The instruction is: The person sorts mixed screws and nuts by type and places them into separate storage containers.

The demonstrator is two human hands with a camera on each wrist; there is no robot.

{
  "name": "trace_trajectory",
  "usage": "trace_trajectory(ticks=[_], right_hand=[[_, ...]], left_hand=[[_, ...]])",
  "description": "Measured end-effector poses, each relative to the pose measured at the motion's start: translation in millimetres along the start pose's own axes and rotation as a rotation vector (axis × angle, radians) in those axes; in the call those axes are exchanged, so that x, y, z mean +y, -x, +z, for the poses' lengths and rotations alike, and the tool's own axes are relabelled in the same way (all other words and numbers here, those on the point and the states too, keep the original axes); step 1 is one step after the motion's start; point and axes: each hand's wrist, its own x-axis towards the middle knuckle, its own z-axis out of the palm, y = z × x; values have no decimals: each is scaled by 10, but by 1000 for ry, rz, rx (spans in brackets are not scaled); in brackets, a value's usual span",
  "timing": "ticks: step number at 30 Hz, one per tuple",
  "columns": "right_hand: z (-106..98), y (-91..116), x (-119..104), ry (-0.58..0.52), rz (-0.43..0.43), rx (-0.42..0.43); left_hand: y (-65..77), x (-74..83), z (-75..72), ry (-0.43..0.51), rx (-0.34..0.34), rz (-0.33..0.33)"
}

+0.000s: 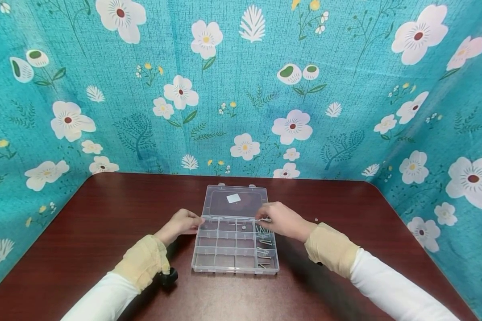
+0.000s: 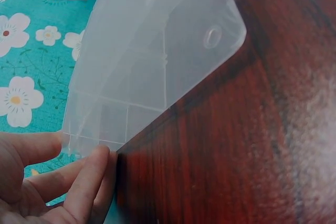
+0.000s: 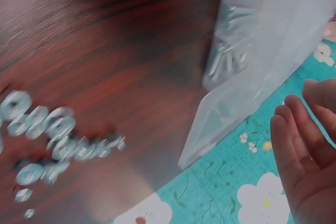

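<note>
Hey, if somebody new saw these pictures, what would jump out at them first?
Probably the bright teal flowered cloth, filling the head view's upper part behind the dark red table. Next, the clear compartment box, lying open mid-table, with slim metal pieces in its right-hand column. In the right wrist view, blurred metal rings lie scattered on the table.

One left hand, one right hand, one counter, one case, twelve compartments, three holding screws, and one white label.

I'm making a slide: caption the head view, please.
Left hand holds the edge of an open box; right hand is near its screws.
</note>
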Motion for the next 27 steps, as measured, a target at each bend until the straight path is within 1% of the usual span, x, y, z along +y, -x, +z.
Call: trace_trajectory(ticks=[5, 11, 17, 24, 27], right_hand=[[-61, 121, 110, 75, -5, -9], [-116, 257, 269, 126, 42, -24], [-166, 375, 394, 117, 123, -51], [-146, 514, 488, 107, 266, -77], [-140, 557, 533, 104, 273, -76]], left_hand=[[-7, 1, 1, 1, 3, -2], [-12, -7, 9, -3, 3, -8], [-6, -7, 5, -8, 1, -10], [-12, -5, -1, 4, -3, -17], [-15, -2, -1, 5, -3, -18]])
